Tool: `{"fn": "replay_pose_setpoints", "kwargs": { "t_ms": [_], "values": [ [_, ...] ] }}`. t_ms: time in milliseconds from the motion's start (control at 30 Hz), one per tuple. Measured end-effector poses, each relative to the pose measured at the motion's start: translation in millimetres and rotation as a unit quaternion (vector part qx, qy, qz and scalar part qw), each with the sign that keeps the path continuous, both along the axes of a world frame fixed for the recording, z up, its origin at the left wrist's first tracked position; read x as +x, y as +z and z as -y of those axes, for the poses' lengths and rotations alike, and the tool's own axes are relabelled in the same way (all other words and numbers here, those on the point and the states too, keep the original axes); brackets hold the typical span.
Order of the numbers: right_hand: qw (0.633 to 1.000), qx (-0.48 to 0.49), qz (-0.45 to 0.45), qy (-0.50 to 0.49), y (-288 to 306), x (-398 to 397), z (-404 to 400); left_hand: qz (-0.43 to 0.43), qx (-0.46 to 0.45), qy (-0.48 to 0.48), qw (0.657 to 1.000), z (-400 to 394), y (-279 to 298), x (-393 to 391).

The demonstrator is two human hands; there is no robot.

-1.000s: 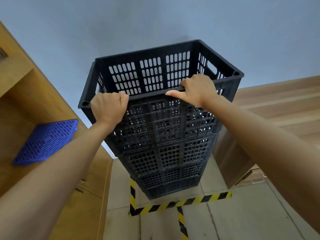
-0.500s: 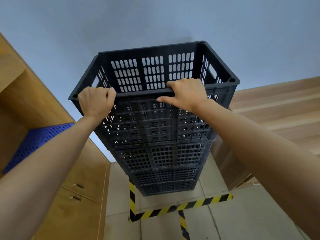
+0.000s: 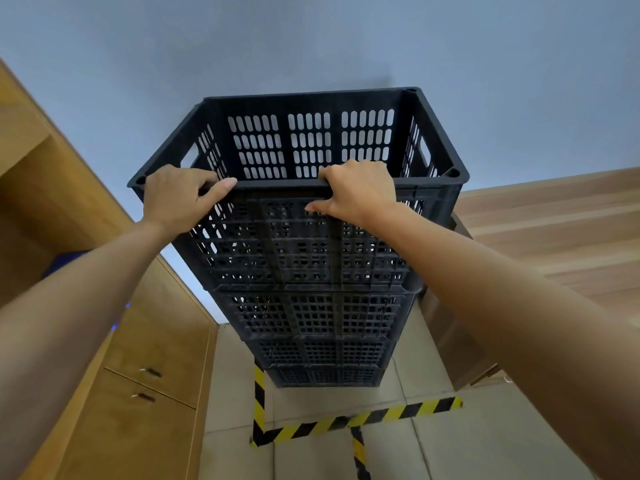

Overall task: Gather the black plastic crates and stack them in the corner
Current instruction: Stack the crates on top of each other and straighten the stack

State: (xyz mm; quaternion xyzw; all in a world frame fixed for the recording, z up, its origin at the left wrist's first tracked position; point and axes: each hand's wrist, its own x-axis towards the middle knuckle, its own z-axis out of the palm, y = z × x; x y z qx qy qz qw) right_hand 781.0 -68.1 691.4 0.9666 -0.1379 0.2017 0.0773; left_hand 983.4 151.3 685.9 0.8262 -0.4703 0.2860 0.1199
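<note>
A tall stack of black plastic crates (image 3: 311, 320) stands on the tiled floor (image 3: 485, 445) against the blue-grey wall (image 3: 311, 39), inside a corner marked with yellow-and-black tape (image 3: 356, 420). The top crate (image 3: 308, 147) holds nothing; light shows through its slotted far wall. All the crates are perforated, with ribbed sides. The left hand (image 3: 176, 197) and the right hand (image 3: 358, 192) each curl their fingers over the near rim of the top crate, gripping it. Wooden cabinets (image 3: 145, 375) flank the stack on the left.
</note>
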Motion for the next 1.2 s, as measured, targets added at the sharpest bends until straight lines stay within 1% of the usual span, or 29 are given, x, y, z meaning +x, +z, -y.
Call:
{"fn": "replay_pose_setpoints", "kwargs": {
  "t_ms": [133,400,567,700,1033,1200],
  "values": [
    [1.0,-0.007,0.005,0.005,0,-1,0,0.011,0.022,-0.012,1.0,-3,0,-4],
    [1.0,-0.005,0.008,0.019,1,-1,10,0.029,0.008,0.033,0.999,2,-9,-11],
    [0.999,0.0,0.002,0.036,1,-1,18,0.009,0.019,0.051,0.998,7,-12,-16],
    [0.999,0.011,-0.005,0.045,5,0,35,0.02,-0.009,0.065,0.998,19,-10,-19],
    [0.996,-0.027,0.016,0.08,4,3,84,-0.011,-0.017,0.12,0.993,55,-9,-51],
    [0.996,-0.036,0.008,0.084,5,5,102,-0.02,-0.021,0.141,0.99,69,-9,-62]
  ]
}}
